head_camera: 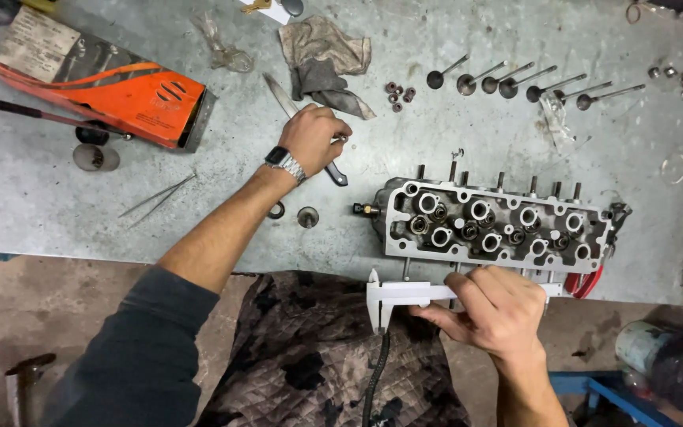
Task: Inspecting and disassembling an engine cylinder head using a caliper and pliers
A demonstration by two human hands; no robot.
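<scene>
Head view: grey metal bench [159, 229], left hand [314, 136] fisted on knife [290, 107], right hand [499, 312] gripping caliper [404, 294].

caliper [404, 294]: right hand [499, 312] is covering its beam
left hand [314, 136]: fingers are hiding whatever they grip
blue frame [594, 391]: bottom edge is cutting it off

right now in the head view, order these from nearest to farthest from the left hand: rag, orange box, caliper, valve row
1. rag, just above the left hand
2. orange box, to its left
3. caliper, below right, in the right hand
4. valve row, far right
</scene>
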